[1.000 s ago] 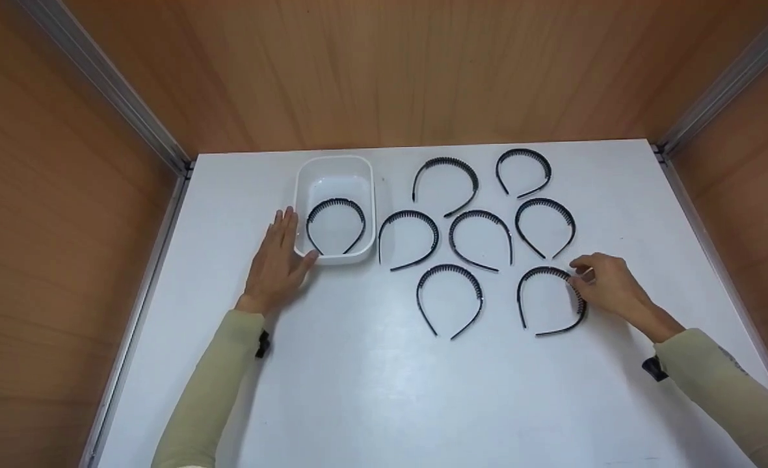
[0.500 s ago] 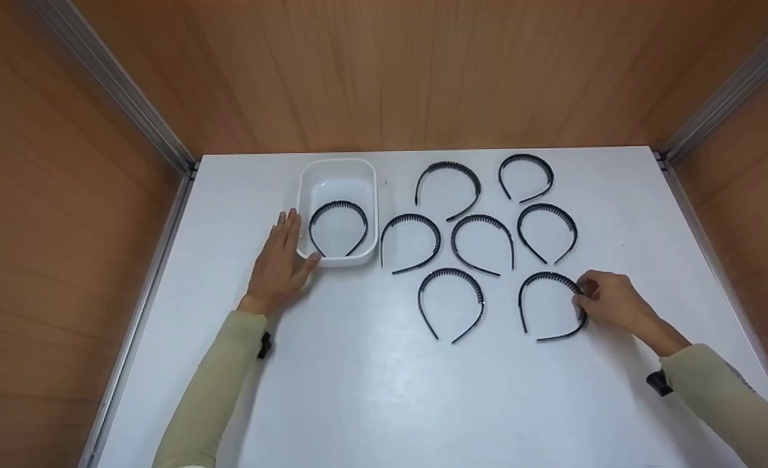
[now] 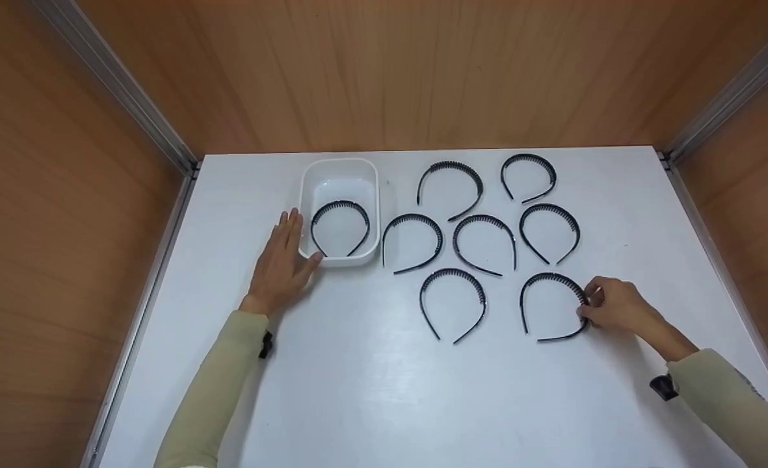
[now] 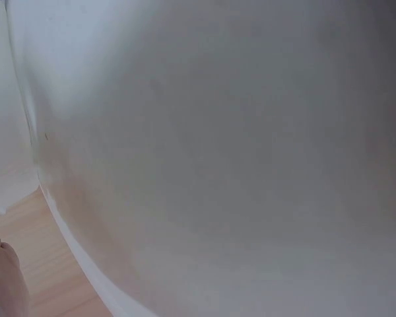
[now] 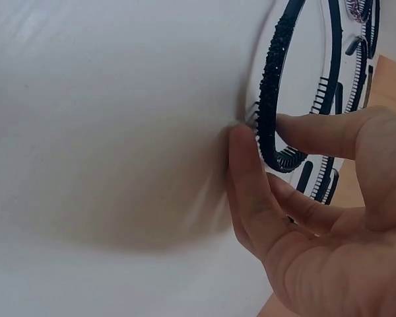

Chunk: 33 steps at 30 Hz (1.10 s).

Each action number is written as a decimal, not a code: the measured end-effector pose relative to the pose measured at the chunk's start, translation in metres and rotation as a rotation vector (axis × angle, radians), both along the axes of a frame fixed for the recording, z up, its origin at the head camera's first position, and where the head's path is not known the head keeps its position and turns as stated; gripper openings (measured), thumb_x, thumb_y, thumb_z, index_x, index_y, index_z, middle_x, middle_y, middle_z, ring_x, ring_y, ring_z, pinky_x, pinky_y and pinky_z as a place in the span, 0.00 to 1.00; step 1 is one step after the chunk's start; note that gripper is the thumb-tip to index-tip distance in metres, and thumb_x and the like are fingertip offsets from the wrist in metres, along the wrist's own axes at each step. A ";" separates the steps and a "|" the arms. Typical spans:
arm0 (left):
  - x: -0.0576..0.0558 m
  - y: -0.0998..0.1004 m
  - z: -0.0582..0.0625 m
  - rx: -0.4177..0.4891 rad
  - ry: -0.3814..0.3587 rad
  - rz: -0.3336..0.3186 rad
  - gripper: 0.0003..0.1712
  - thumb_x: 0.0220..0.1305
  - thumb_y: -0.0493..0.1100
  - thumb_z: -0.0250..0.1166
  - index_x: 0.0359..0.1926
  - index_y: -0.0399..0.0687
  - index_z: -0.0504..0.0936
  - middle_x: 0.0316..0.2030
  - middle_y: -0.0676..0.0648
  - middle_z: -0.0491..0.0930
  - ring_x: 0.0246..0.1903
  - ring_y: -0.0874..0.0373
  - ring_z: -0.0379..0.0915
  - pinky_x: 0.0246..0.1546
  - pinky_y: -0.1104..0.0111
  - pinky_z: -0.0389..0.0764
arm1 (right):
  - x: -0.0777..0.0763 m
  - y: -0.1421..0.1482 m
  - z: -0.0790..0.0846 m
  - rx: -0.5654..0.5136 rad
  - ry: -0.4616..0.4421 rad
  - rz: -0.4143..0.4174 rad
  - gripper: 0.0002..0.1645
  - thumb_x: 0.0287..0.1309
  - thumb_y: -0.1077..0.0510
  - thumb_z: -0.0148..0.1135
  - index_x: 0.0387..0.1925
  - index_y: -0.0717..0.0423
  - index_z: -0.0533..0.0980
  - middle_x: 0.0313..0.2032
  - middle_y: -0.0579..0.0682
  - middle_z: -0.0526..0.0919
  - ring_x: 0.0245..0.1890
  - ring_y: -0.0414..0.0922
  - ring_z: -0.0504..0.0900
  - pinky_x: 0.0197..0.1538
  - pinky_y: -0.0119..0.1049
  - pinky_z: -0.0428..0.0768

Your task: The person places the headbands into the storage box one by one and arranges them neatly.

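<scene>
My right hand (image 3: 618,304) pinches the right side of a black toothed headband (image 3: 553,276) at the front right of the table. In the right wrist view the thumb is inside the band (image 5: 270,79) and the fingers are outside it; its outer face looks beaded. My left hand (image 3: 279,263) lies with straight fingers along the left side of a white plastic tub (image 3: 339,262), thumb at its front corner. One black headband (image 3: 340,204) leans inside the tub. Only a sliver of the left hand (image 4: 3,281) appears in the left wrist view.
Several more black headbands lie apart on the white table (image 3: 370,403), including one at front centre (image 3: 452,272) and one at the back right (image 3: 529,158). Wood-patterned panels (image 3: 423,78) stand behind and at both sides.
My right hand has come down slightly along the headband's right side, and its thumb and fingers have closed on the band. My left hand stays at the tub.
</scene>
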<state>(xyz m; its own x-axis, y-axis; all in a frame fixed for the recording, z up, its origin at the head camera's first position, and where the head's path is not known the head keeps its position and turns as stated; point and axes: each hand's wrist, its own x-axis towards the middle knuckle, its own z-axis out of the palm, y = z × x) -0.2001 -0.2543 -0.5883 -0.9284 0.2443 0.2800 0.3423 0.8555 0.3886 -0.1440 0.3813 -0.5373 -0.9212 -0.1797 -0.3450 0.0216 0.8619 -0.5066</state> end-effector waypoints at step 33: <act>-0.002 -0.002 -0.003 -0.002 0.004 -0.003 0.52 0.79 0.64 0.56 0.87 0.42 0.46 0.87 0.44 0.45 0.87 0.46 0.36 0.87 0.56 0.42 | -0.006 -0.007 0.021 -0.296 -0.033 -0.161 0.20 0.73 0.64 0.64 0.60 0.72 0.79 0.52 0.68 0.85 0.43 0.43 0.89 0.45 0.36 0.92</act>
<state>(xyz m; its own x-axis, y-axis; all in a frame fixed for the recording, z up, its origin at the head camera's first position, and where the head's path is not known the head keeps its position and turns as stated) -0.2020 -0.2565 -0.5910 -0.9265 0.2475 0.2834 0.3464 0.8552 0.3856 -0.1502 0.3740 -0.5166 -0.9350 -0.1294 -0.3302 0.1664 0.6620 -0.7308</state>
